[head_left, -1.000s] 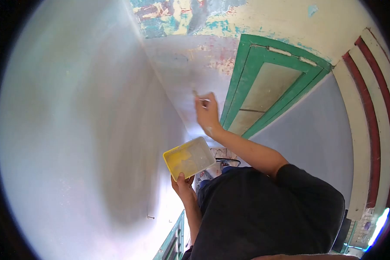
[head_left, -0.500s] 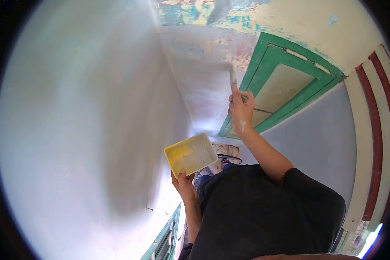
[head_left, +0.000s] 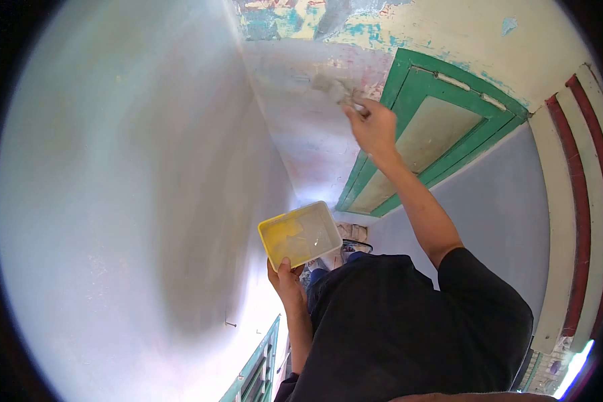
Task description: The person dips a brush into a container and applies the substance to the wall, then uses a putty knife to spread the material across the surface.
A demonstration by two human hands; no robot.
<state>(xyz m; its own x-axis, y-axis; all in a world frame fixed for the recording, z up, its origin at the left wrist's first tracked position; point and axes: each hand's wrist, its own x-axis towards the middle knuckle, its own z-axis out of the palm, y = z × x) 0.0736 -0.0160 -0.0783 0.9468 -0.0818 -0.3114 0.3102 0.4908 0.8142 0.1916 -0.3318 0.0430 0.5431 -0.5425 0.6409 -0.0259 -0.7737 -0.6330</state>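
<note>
**Brush on the corner wall, tray held low**

Right hand (head_left: 375,127) – raised far up, arm fully stretched, fingers clamped on the handle of a paintbrush (head_left: 331,87). The bristle head points left and lies against the pale patched wall (head_left: 301,141), just left of the green door frame (head_left: 394,100). Flaking blue and red paint shows on the wall above and around the brush head.

Left hand (head_left: 285,278) – low and near the body, gripping the near edge of a yellow tray (head_left: 275,242). The thumb lies over the rim; the other fingers are hidden beneath it. The tray is held roughly level, with whitish paint smeared across its inside. It is well apart from the brush.

Surroundings – a broad pale grey wall (head_left: 127,201) fills the left and meets the patched wall at a corner. Cream trim with red stripes (head_left: 573,201) runs down the far right. A black shirt (head_left: 409,328) fills the near foreground. Beyond the tray something patterned lies on the floor, too small to identify.
</note>
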